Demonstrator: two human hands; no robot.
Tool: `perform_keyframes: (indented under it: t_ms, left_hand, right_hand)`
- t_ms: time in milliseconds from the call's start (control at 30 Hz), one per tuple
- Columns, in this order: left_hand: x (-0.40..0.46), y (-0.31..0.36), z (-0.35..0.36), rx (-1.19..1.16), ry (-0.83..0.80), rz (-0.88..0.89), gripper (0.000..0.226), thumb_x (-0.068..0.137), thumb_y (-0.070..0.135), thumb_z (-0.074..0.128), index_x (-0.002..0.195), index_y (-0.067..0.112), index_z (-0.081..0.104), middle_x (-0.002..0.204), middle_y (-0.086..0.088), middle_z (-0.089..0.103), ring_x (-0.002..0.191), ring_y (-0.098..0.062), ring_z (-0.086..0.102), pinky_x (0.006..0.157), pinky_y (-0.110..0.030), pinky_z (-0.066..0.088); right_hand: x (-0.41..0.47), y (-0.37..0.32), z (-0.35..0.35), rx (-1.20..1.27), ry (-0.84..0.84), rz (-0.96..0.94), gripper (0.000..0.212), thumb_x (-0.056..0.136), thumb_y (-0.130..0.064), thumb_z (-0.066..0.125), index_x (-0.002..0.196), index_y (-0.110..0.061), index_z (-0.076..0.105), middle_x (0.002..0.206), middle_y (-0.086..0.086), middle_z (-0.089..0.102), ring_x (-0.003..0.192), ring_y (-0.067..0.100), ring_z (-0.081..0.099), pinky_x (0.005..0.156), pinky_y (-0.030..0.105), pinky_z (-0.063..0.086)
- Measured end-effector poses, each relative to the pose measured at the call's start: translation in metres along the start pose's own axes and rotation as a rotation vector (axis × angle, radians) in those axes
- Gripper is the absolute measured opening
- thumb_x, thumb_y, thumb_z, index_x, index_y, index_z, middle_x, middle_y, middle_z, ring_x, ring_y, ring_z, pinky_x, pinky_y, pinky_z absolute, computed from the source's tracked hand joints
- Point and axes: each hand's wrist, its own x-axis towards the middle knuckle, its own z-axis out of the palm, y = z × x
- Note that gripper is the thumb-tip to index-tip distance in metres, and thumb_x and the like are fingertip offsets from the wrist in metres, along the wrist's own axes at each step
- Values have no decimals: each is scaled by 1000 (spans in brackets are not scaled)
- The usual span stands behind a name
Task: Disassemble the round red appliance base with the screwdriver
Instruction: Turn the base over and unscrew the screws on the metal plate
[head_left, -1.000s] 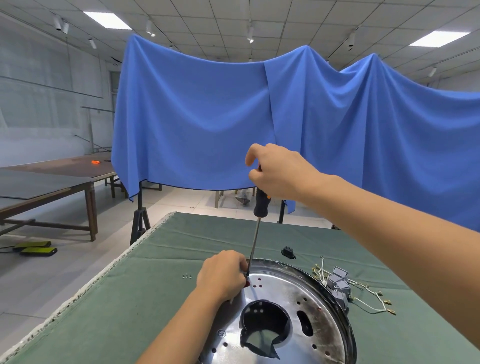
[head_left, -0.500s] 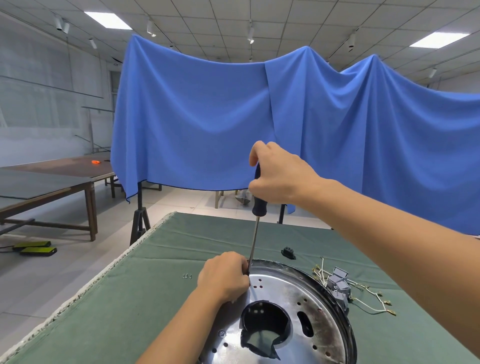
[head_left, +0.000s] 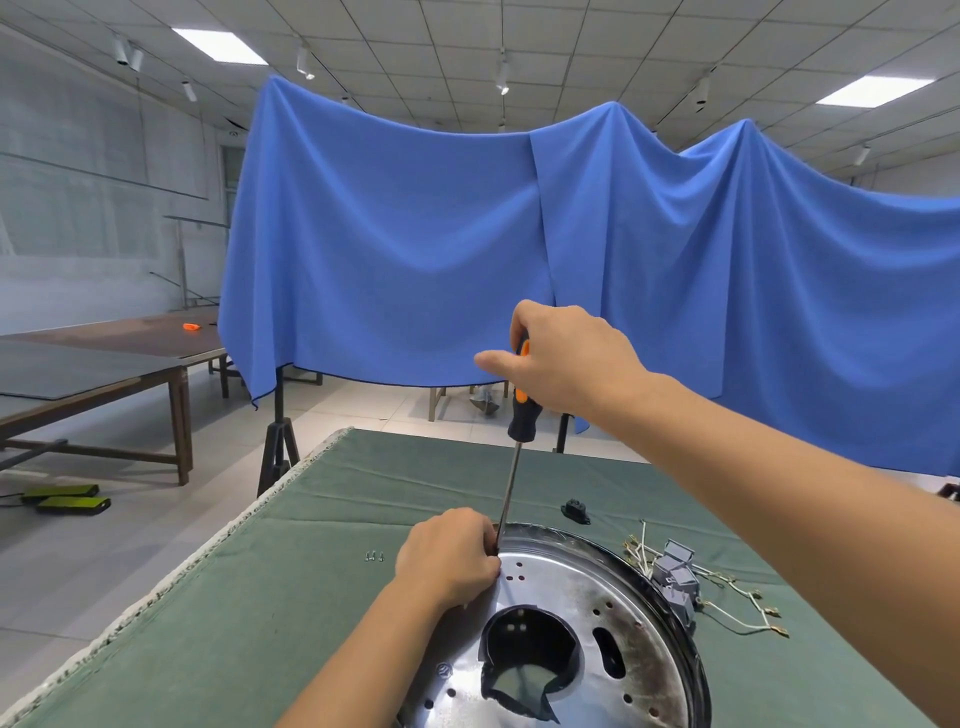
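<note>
The round appliance base (head_left: 566, 613) lies on the green-covered table (head_left: 291, 582), showing a shiny metal plate with a dark central opening and small holes. A screwdriver (head_left: 514, 467) with a black and orange handle stands nearly upright, its tip at the plate's far left rim. My right hand (head_left: 566, 364) grips the handle from above, with thumb and forefinger partly extended. My left hand (head_left: 449, 558) is curled at the rim around the lower shaft, hiding the tip.
Two small screws (head_left: 374, 556) lie on the cloth left of the base. A black plastic part (head_left: 575, 512) sits behind it. Grey connector blocks with wires (head_left: 675, 577) lie to the right. The table's left edge (head_left: 171, 577) is near. Blue drapes hang behind.
My right hand has shifted its hold on the handle, with thumb and forefinger now opened out and the orange stripe showing. The left hand and base stay put.
</note>
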Motion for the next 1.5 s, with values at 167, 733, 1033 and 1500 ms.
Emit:
perform_keyframes:
  t_ms: [167,733,1033,1500]
  left_hand:
    - [1,-1,0,9,-11,21,19,80,35,56,92,25,66,99,5,66,92,-25,61,73,-29,46]
    - [-2,0,-5,-16,1,72,17,84,33,57,95,32,70,102,9,67,94,-18,61,76,-28,46]
    - [0,1,-2,-9,9,31,19,84,25,54,92,33,69,102,8,68,94,-20,62,80,-33,51]
    - [1,-1,3,49,18,76,11,87,31,54,95,29,61,103,5,60,96,-24,59,81,-37,47]
  right_hand:
    - [-1,2,-3,105,-12,23,28,83,-29,54,103,-14,43,94,3,57,83,27,59,64,34,44]
    - [-10,15,-16,44,379,-97,15,80,-26,58,90,-16,51,81,-3,50,71,27,53,54,29,31]
    - [-27,30,17,130,519,-92,16,87,-21,61,98,-11,55,95,1,52,69,28,53,61,30,31]
    - [-95,51,124,391,308,6,25,82,-22,75,92,-11,55,89,-7,46,63,15,55,52,22,47]
